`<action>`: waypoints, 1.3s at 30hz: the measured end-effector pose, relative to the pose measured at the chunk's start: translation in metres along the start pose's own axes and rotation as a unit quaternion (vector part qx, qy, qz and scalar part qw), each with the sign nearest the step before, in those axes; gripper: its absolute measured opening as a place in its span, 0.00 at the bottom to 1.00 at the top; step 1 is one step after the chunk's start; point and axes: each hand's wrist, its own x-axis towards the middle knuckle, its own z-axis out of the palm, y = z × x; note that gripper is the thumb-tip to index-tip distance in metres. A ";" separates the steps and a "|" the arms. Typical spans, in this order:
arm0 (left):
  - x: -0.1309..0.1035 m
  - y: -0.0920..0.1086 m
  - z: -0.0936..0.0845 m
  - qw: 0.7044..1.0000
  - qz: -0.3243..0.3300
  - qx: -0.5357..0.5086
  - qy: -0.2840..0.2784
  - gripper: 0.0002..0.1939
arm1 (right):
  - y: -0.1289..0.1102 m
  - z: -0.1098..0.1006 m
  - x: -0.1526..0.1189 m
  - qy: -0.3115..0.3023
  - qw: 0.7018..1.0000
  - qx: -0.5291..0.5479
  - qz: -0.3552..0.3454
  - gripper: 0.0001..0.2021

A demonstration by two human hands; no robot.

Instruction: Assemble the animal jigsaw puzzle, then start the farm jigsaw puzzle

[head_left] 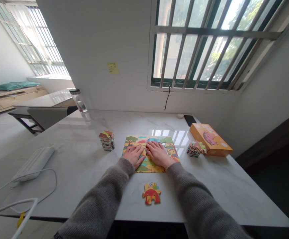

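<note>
While both hands lie on the jigsaw puzzle, one loose jigsaw piece [151, 194] sits nearer the body, below and between them on the white marbled table [80, 196]; it shows a red animal face with yellow and green above. Well to the left of the left hand [134, 156] are one white power strip [35, 164] and looping white cables [55, 181].

The left hand is flat and unclenched, palm down, fingers pointing away, grasping nothing that shows. The right hand [158, 154] presses beside it in the same way, angled inward, its fingers resting near the puzzle's middle. Under both lies the one jigsaw puzzle [148, 168], rectangular and brightly coloured, with green trees, blue cloud shapes and yellow ground. White gaps show just right of the right hand; the hands hide much of the centre, so the joins there cannot be judged.

Two stacks of pieces flank the hands: the left stack [107, 141], tall, beyond and left of the left hand, and the right stack [195, 149], lower and uneven, right of the right hand. Just beyond that second stack is one orange box [210, 139] with a pink picture. Farther from the right hand are one black phone [190, 120] and a small white round object [180, 116]; far beyond the left hand stands one clear bottle [78, 100] with a dark lid. One yellow note [113, 68] is on the wall, left of a barred window [196, 43].
</note>
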 end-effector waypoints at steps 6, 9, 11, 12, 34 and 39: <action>0.000 0.005 -0.009 0.998 -0.013 0.025 -0.048 0.24 | -0.002 -0.003 -0.002 -0.031 0.999 -0.015 0.003 0.25; 0.001 0.005 -0.009 0.998 -0.004 0.019 -0.062 0.25 | -0.003 -0.007 -0.006 -0.043 0.999 -0.012 -0.002 0.25; 0.000 0.004 -0.009 0.998 -0.002 0.018 -0.067 0.25 | -0.004 -0.010 -0.009 -0.052 0.999 -0.007 -0.014 0.25; 0.000 0.004 -0.008 0.998 0.000 0.017 -0.068 0.25 | -0.005 -0.012 -0.011 -0.058 0.998 -0.005 -0.021 0.26; -0.070 0.078 -0.074 0.966 0.121 -0.116 -0.196 0.26 | -0.004 -0.013 -0.012 -0.049 0.997 0.050 -0.011 0.25; -0.069 0.081 -0.076 0.965 0.133 -0.079 -0.211 0.22 | -0.004 -0.012 -0.013 -0.042 0.998 0.048 -0.015 0.25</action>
